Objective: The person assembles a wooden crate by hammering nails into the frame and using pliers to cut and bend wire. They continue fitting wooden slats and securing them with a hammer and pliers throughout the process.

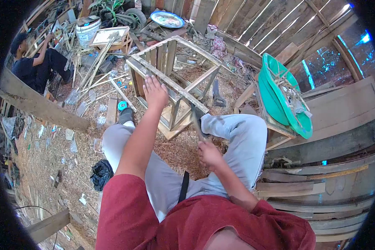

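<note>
A wooden frame (187,89) of nailed slats, like a small stool or table, stands between my legs on the shavings. My left hand (155,92) lies on its upper near rail, fingers stretched out along the wood. In my right hand (209,155) is a hammer (197,125), gripped by the lower handle. Its dark head is blurred and close to the frame's right corner; I cannot tell whether they touch. A flat wooden piece (169,131) lies under the frame.
A handsaw (218,99) lies right of the frame, and a teal tape measure (122,106) rests by my left foot. Green basins (275,100) holding scraps stand at right. Another person (33,64) sits at far left. A thick beam (41,104) crosses the left side.
</note>
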A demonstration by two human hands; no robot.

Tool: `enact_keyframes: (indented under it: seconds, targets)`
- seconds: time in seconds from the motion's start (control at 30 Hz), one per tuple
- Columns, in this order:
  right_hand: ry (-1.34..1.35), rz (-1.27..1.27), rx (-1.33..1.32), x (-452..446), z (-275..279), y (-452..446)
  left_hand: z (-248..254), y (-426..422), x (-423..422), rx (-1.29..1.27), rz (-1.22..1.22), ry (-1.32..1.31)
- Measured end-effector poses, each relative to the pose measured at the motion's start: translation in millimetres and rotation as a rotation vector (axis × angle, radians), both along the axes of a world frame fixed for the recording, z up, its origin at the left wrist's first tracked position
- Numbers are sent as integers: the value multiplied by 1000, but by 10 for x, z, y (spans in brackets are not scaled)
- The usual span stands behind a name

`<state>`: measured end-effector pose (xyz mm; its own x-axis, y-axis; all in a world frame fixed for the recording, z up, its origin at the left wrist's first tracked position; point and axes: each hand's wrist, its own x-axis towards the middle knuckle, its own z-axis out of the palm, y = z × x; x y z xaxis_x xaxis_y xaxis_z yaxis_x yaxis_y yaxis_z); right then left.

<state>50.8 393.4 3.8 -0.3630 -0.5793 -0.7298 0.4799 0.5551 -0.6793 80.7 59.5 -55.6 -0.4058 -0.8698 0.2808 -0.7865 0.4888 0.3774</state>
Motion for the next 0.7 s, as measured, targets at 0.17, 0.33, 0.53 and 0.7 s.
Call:
enact_keyframes:
  seconds: [0.17, 0.33, 0.53, 0.7]
  targets:
    - [173, -100, -84, 72, -93, 19, -36, 17, 12, -16, 2, -14]
    - [-78, -109, -234, 83, 553, -100, -28, -17, -58, -20, 30, -4]
    - [63, -41, 54, -2, -115, -116, -17, 33, -71, -35, 12, -9]
    - [29, -82, -90, 198, 271, -55, -69, 56, -33, -35, 10, -36]
